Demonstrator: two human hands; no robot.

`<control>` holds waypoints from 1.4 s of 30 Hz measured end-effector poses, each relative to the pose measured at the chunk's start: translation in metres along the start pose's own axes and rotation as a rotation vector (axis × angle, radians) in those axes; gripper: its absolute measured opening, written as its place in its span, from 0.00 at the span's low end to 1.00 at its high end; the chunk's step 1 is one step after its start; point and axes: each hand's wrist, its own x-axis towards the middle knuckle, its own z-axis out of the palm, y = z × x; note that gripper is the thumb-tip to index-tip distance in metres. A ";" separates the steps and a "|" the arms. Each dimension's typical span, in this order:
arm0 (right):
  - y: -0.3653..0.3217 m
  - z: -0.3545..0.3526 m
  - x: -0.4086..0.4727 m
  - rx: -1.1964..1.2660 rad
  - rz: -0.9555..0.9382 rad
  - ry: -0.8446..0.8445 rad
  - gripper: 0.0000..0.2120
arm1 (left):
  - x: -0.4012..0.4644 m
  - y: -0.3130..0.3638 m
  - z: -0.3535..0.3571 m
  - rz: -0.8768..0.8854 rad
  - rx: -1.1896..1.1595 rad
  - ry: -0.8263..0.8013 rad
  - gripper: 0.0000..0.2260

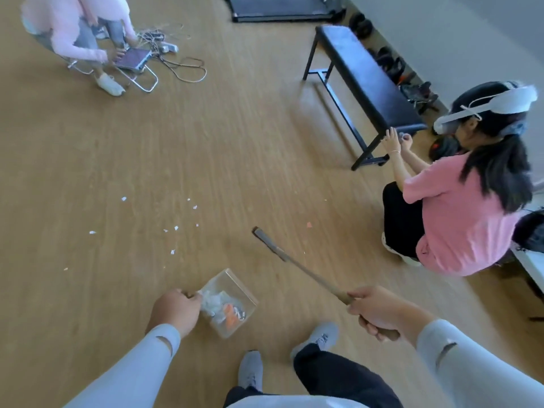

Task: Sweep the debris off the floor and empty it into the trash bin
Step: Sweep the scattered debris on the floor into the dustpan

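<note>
A wood-plank floor (206, 148) fills the room. One black bench (368, 81) stands at 1 o'clock and one treadmill (282, 7) at 12. Two other people are seen: one crouching at 3 o'clock (459, 219), one seated at 11 (73, 33) beside tangled cables (179, 63). One broom (300, 269) is gripped by the right hand (374, 310), fingers curled round its handle. One clear bag (229, 304) of scraps is pinched by the left hand (173, 310). About ten paper scraps (176, 228) are scattered at 10 o'clock, well apart from the broom head.

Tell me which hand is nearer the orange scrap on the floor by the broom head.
Right. The right hand grips the broom handle, below the orange scrap; the left hand holds the clear dustpan, farther left.
</note>
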 end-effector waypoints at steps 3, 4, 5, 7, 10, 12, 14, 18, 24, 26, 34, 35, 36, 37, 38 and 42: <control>0.002 -0.024 0.018 0.025 -0.022 0.115 0.14 | 0.009 0.035 0.010 0.040 0.024 -0.005 0.21; 0.003 -0.034 0.028 0.041 -0.022 0.144 0.14 | 0.013 0.047 0.016 0.060 0.033 -0.006 0.20; 0.004 -0.044 0.037 0.063 -0.013 0.166 0.14 | 0.018 0.060 0.022 0.073 0.038 -0.013 0.20; 0.005 -0.067 0.059 0.118 0.012 0.205 0.15 | 0.025 0.088 0.034 0.088 0.051 -0.027 0.20; 0.001 -0.108 0.091 0.203 0.048 0.247 0.15 | 0.034 0.134 0.048 0.120 0.075 -0.055 0.18; -0.004 -0.138 0.114 0.221 0.053 0.264 0.15 | 0.039 0.166 0.056 0.134 0.121 -0.076 0.16; -0.012 -0.169 0.138 0.211 0.049 0.261 0.14 | 0.042 0.196 0.063 0.144 0.163 -0.074 0.16; -0.047 -0.243 0.202 0.115 0.053 0.269 0.06 | 0.057 0.245 0.087 0.110 0.182 -0.071 0.16; -0.099 -0.308 0.294 0.080 0.164 0.214 0.12 | 0.076 0.278 0.123 0.038 0.179 -0.065 0.18; -0.105 -0.308 0.314 0.001 0.174 0.186 0.12 | 0.079 0.283 0.131 0.019 0.184 -0.055 0.17; -0.057 -0.233 0.268 -1.011 -0.042 -0.116 0.15 | 0.087 0.296 0.130 0.019 0.191 -0.031 0.21; -0.043 -0.230 0.260 -0.904 -0.011 -0.103 0.16 | 0.090 0.297 0.128 0.021 0.195 -0.035 0.21; -0.038 -0.230 0.247 -0.810 0.053 -0.090 0.18 | 0.094 0.298 0.126 0.025 0.195 -0.035 0.20; -0.036 -0.234 0.231 -0.655 0.092 -0.073 0.20 | 0.096 0.299 0.125 0.028 0.191 -0.035 0.19; -0.033 -0.241 0.217 -0.510 0.115 -0.053 0.19 | 0.098 0.300 0.123 0.031 0.192 -0.037 0.19; -0.028 -0.282 0.180 -0.243 0.098 0.019 0.16 | 0.101 0.299 0.125 0.048 0.191 -0.047 0.14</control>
